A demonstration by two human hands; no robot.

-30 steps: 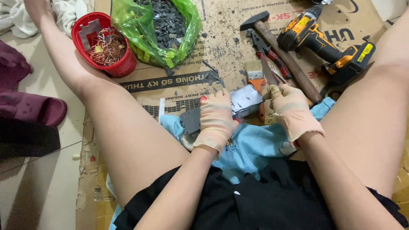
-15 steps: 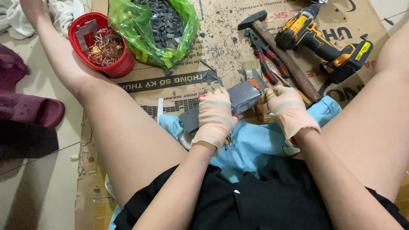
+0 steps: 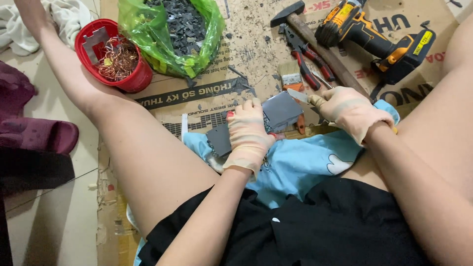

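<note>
Now left hand (image 3: 248, 132) grips grey plate (image 3: 281, 111); right hand (image 3: 348, 109) holds blade (image 3: 297, 95) at edge.

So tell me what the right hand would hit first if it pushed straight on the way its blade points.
Probably the grey flat piece that the left hand pins down; the right hand aims its blade tip at its edge.
</note>
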